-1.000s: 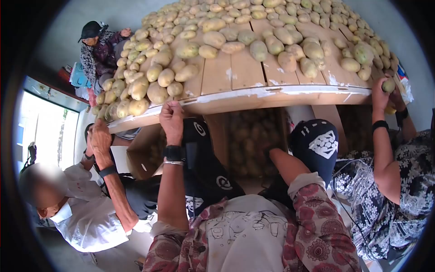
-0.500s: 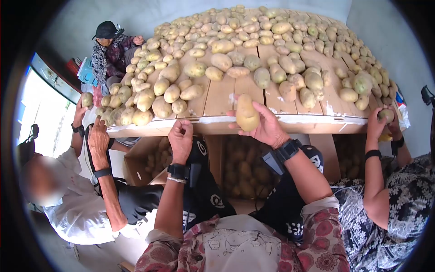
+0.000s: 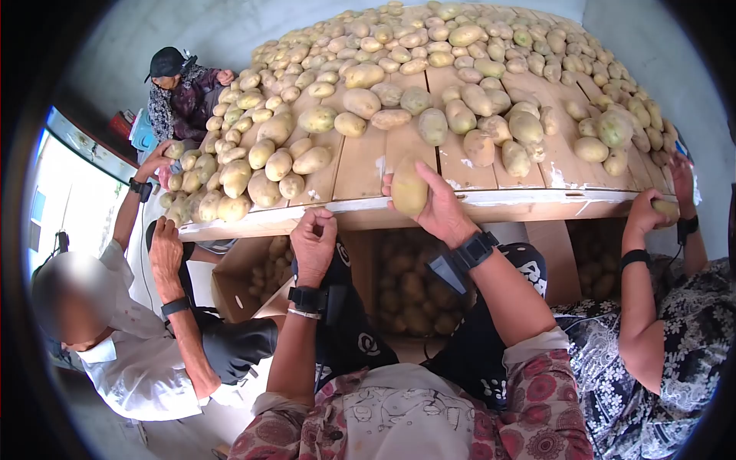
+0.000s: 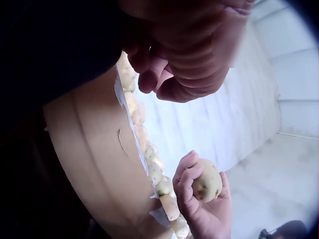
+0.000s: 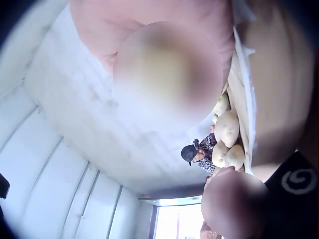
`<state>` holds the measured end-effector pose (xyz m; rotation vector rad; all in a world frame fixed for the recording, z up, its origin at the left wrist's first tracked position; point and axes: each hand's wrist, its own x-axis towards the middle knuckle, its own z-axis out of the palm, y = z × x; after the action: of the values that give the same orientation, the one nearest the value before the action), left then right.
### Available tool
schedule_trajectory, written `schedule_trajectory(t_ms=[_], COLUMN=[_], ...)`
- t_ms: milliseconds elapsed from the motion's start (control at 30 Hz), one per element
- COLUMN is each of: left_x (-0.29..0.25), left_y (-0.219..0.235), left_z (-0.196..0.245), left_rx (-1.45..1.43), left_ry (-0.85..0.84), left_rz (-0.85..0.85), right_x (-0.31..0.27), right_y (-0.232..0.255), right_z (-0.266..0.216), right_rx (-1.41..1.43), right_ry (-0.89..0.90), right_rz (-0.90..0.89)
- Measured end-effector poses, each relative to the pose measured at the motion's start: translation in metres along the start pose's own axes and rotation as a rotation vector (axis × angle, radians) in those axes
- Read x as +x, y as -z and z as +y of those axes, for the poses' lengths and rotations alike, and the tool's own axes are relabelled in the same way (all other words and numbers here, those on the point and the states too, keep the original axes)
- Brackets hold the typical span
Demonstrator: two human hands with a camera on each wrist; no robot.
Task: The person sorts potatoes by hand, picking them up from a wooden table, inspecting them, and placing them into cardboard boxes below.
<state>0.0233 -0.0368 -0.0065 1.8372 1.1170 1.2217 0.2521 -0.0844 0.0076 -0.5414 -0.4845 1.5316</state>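
Note:
Up at the front edge of a wooden table point(image 3: 360, 165), my right hand point(image 3: 445, 211) holds a yellowish potato point(image 3: 410, 186), thumb on one side and fingers on the other. The left wrist view shows dark spots on this potato point(image 4: 208, 180). My left hand point(image 3: 314, 247) is raised just in front of the table edge, left of the potato, its fingers curled in toward the thumb with nothing visible between them. Several potatoes point(image 3: 264, 188) lie on the boards just beyond my left hand. In the right wrist view both hands are largely blurred.
Potatoes point(image 3: 414, 57) cover the table's far part. Beneath it stand cardboard boxes point(image 3: 238, 284) with potatoes point(image 3: 414, 299) inside. Close on my left sits a person in a white shirt point(image 3: 142, 376), on my right one in patterned clothing point(image 3: 644, 322). Another person point(image 3: 188, 100) is at the far left.
My right hand came up from the box below the table with a potato and now holds it at the edge. My left hand stayed near the edge. The left neighbour's hand moved onto the potatoes.

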Motion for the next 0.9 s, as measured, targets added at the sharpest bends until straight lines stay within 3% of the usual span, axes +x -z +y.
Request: schedule_trajectory(t_ms=[67,167,233,300,400,433,467,600,633,700,800,867,900], left_x=[-0.007,-0.009,-0.013,-0.017,-0.018,-0.016,-0.014,-0.003,0.0,0.004,0.008,0.016,0.02], left_y=[-0.003,0.001,-0.005,-0.013,-0.036,-0.042,-0.044,-0.049,-0.052,-0.058,-0.067,-0.075,-0.076], left_z=[0.005,0.012,0.023,0.043,0.068,0.073,0.076,0.097,0.094,0.085,0.081,0.068,0.06], left_rx=[0.02,0.018,-0.296,-0.342,-0.37,-0.313,-0.255,-0.071,-0.072,0.209,0.299,0.236,0.179], left_ry=[0.022,0.08,0.185,0.357,0.267,0.205,0.145,0.083,0.086,-0.128,-0.166,-0.24,-0.316], left_rz=[-0.038,-0.158,-0.205,-0.312,-0.344,-0.356,-0.37,-0.373,-0.376,-0.309,-0.255,-0.268,-0.273], right_x=[-0.003,0.005,0.008,0.011,0.005,0.008,0.011,0.01,0.008,0.007,0.025,0.032,0.027], right_y=[-0.004,-0.002,-0.003,-0.008,-0.016,-0.008,-0.004,-0.01,-0.013,-0.013,0.001,0.014,0.01], right_z=[-0.001,0.008,0.013,0.016,0.022,0.025,0.024,0.021,0.022,0.022,0.032,0.036,0.026], right_rx=[0.174,0.177,0.134,0.088,-0.057,-0.052,-0.237,-0.362,-0.363,-0.356,-0.344,-0.333,-0.469], right_ry=[-0.029,-0.051,-0.027,-0.008,0.001,-0.007,0.079,0.135,0.142,0.135,0.134,0.125,0.155], right_rz=[-0.065,-0.059,-0.079,-0.118,-0.085,-0.089,-0.098,-0.054,-0.01,-0.006,0.012,0.031,0.008])
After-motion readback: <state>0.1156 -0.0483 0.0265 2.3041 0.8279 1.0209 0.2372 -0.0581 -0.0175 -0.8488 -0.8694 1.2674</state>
